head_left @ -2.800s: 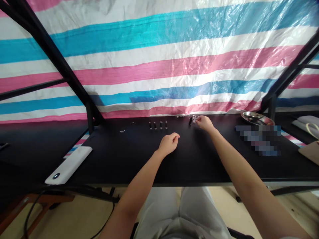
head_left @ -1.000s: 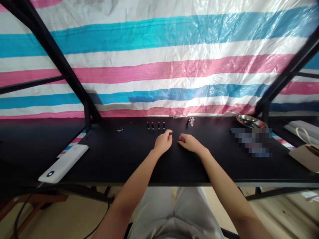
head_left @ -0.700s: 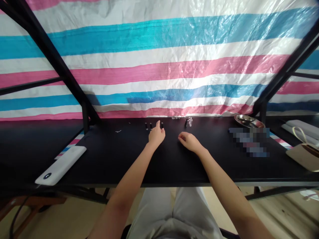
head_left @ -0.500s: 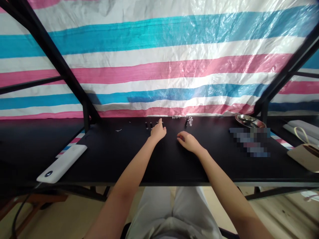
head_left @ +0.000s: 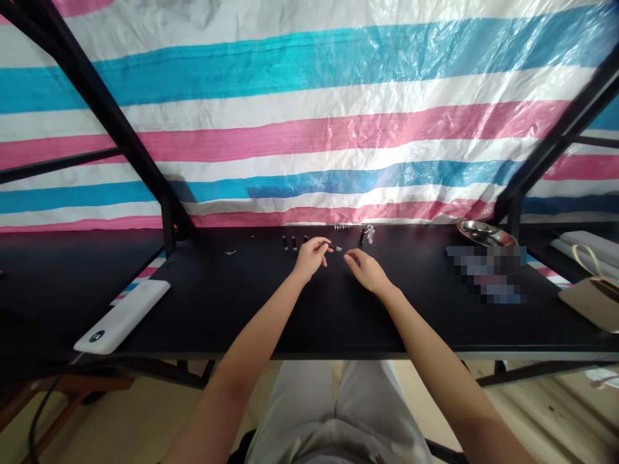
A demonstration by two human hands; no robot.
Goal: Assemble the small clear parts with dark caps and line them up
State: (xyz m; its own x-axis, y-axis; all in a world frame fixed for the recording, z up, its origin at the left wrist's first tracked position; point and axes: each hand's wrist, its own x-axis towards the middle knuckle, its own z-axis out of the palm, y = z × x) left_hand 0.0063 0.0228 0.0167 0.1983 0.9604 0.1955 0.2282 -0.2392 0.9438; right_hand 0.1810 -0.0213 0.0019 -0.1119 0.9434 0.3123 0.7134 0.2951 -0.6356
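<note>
Pinching a dark tube (head_left: 333,247), the left hand (head_left: 308,259) points its pale end toward three o'clock, near the right hand (head_left: 367,270), whose grip I cannot tell.

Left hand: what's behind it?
Behind the left hand, the far end of a small black cylinder shows; the hand covers the rest, and anything else there is hidden.

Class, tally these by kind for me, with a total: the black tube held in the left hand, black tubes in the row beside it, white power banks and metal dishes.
Black tube in left hand: 1
Black tubes in row, one partly hidden: 3
White power bank: 1
Metal dish: 1
Total: 6
</note>
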